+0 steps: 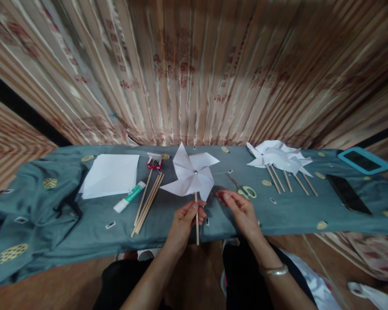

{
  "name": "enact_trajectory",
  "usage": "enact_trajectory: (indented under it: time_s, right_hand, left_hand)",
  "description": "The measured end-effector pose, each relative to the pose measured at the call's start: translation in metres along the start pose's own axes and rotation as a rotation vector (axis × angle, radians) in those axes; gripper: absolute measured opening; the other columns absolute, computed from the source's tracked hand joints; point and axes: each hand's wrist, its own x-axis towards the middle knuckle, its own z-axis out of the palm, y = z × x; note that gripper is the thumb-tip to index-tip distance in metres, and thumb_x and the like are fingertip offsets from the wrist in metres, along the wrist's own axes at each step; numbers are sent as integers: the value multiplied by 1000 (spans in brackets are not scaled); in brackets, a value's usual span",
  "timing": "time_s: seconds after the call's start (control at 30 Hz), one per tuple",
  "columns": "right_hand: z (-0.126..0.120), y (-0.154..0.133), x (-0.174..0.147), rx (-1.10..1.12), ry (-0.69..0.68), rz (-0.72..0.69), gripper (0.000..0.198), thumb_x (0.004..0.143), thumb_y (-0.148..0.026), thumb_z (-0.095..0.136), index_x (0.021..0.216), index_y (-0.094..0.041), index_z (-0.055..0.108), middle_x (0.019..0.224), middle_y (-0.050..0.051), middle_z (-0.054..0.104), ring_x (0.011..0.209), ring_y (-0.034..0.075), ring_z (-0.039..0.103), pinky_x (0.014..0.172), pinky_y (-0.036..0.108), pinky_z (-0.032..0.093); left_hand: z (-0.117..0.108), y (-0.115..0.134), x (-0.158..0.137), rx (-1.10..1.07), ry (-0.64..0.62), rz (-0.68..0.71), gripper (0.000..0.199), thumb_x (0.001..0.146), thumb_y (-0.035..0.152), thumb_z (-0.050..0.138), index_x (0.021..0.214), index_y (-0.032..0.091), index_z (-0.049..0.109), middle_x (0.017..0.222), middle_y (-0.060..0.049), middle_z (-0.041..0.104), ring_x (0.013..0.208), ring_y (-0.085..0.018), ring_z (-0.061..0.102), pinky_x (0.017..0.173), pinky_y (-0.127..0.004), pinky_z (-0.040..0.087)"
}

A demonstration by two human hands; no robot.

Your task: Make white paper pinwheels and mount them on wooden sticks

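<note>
A white paper pinwheel [200,174] with a small shiny pin at its centre stands out in front of me on a thin wooden stick [197,230]. My left hand [185,217] grips that stick below the blades, thumb on the near side. To the right, my right hand [240,211] hovers close to the lower right blade, apart from it. Its fingers are loosely bent and I see nothing in them. Just beyond the right hand lie scissors [247,191] with yellow-green handles.
A green cloth [97,228] covers the table. On the left are white paper sheets [111,174], a glue stick [129,197], loose wooden sticks [149,206] and a small red box [154,161]. Several pinwheels [280,157], a dark phone [347,193] and a blue-framed device [363,160] lie right.
</note>
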Motion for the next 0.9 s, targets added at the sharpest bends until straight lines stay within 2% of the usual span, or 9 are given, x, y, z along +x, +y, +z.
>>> enact_trajectory:
  time_s: [0.1,0.27,0.5,0.67,0.9]
  right_hand:
    - [2,-7,5,42,-9,-4,38,71,-55,73,90,-23,74,93,5,76,87,20,68,85,34,52]
    - [6,-13,16,135,-64,58,38,64,-52,78,89,-23,73,82,2,75,80,18,68,80,31,53]
    - [2,-10,18,253,-72,131,43,56,-44,86,90,-21,72,71,0,73,62,13,62,65,27,50]
    - [-1,-12,17,290,-57,147,40,55,-42,87,87,-22,73,69,-1,73,60,10,60,62,23,47]
    - [-2,-12,17,266,-57,147,42,55,-46,86,87,-21,73,68,0,72,61,13,60,62,26,47]
  left_hand:
    - [1,-2,5,70,-5,21,41,70,53,71,85,15,73,64,0,59,59,-10,48,60,-23,38]
    - [-2,-9,10,177,0,47,38,72,53,69,82,17,76,66,-1,59,66,-13,48,64,-24,37]
    - [-4,-10,12,224,-5,16,43,70,56,69,84,16,75,66,0,55,60,-11,42,59,-23,33]
    - [1,-7,10,260,-8,22,44,68,59,70,80,16,74,64,0,54,58,-10,41,57,-22,33]
    - [0,-9,14,320,-11,52,47,68,61,68,82,16,74,67,-1,57,58,-11,44,57,-23,35]
